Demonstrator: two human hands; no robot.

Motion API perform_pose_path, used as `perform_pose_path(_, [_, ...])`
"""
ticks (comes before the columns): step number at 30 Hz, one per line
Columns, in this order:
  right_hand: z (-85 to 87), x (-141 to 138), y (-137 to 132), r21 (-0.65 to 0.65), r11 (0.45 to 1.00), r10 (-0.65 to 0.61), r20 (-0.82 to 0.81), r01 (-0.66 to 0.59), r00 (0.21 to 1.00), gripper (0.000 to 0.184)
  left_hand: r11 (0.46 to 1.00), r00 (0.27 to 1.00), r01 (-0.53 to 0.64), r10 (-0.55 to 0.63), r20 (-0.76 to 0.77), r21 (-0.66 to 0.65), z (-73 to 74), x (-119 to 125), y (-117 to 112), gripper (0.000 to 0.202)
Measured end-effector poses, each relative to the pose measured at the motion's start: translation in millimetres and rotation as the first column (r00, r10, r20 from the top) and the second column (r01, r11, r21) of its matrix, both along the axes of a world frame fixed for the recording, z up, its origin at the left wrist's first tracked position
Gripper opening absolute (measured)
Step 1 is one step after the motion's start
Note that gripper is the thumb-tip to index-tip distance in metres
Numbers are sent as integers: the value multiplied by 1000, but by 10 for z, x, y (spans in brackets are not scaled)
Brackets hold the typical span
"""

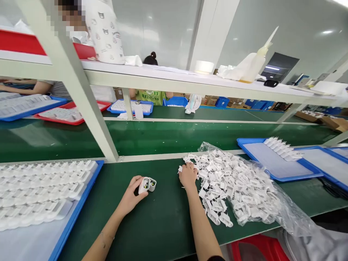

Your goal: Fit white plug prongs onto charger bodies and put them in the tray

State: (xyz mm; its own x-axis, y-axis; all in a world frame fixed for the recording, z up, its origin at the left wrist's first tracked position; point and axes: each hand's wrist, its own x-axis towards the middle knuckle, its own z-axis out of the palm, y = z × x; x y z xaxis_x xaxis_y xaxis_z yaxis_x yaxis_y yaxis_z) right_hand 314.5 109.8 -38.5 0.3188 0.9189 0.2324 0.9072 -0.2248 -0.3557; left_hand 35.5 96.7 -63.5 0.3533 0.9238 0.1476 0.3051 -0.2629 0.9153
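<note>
Bare forearms (pixel 202 224) cross the bottom edge of the frame, nearest of all. My left hand (pixel 129 199), left of lower centre, is clamped on a white plastic casing (pixel 146 184) with two openings, small dark and yellowish bits showing inside. My right hand (pixel 188 175), near the centre, has its fingers curled at the left edge of a heap of small white plastic fittings (pixel 244 188); I cannot tell whether they grip one. I'd judge a light hold on the casing's outer walls best, openings unobstructed, so nothing inside gets knocked. Picking a single fitting off the loose edge should beat digging in, since the pieces look likely to snag. Around the heap's right side lies a clear plastic bag (pixel 295 214). Farther out, a blue tray (pixel 77 210) at lower left carries rows of white housings (pixel 43 195); at right, a second blue tray (pixel 292 179) bears one row of white parts (pixel 282 148).
</note>
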Motion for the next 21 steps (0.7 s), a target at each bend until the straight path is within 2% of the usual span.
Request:
perform_pose_path(2, [-12,-45,29,-2,1000,17,-5,-17,1000,22,1000,997,-16,16,70,3,77,-34,-117,48])
perform_pose_path(4, [19,-98,17,42,999,19,-68,-16,997,25,999,993,23,-19,116,-31,137,-81,-260,49])
perform_pose_path(5, [46,-126,-7,89,996,34,-191,-17,981,28,997,993,51,-45,105,-54,152,-105,-332,50])
perform_pose_path(6, [78,-155,-46,145,989,68,-378,-14,923,30,994,995,78,-73,70,-72,154,-125,-399,50])
perform_pose_path(7, [108,-187,-99,198,980,125,-601,-5,789,32,992,995,101,-100,20,-81,145,-139,-455,50])
perform_pose_path(8, [135,-221,-167,234,972,192,-802,1,566,32,989,991,123,-126,-33,-81,129,-147,-499,48])
perform_pose_path(9, [154,-256,-249,250,968,242,-927,-11,288,32,987,986,143,-149,-80,-71,111,-148,-531,46])
perform_pose_path(10, [165,-293,-342,254,966,255,-967,-45,22,30,985,979,161,-166,-115,-54,97,-146,-553,45])
perform_pose_path(11, [164,-328,-441,258,963,237,-951,-84,-201,28,984,975,175,-178,-137,-36,91,-143,-568,43])
perform_pose_path(12, [154,-360,-541,262,958,205,-909,-117,-363,26,983,972,183,-184,-142,-19,99,-145,-582,42])
perform_pose_path(13, [133,-387,-638,262,955,173,-869,-135,-464,25,982,974,188,-187,-131,-9,123,-153,-598,40])
perform_pose_path(14, [103,-409,-727,255,957,150,-845,-139,-513,22,983,979,181,-181,-98,-7,164,-172,-621,38])
perform_pose_path(16, [25,-438,-872,222,967,131,-852,-123,-507,16,995,995,98,-97,32,-30,279,-237,-692,37])
perform_pose_path(18, [-62,-457,-969,190,976,129,-895,-104,-428,16,996,989,-5,17,145,-85,396,-314,-782,39])
perform_pose_path(19, [-101,-467,-1002,180,979,132,-918,-96,-373,17,995,987,-24,39,153,-100,435,-344,-823,40])
perform_pose_path(21, [-162,-496,-1048,169,981,144,-962,-93,-233,18,995,997,21,-14,74,-96,454,-361,-883,37])
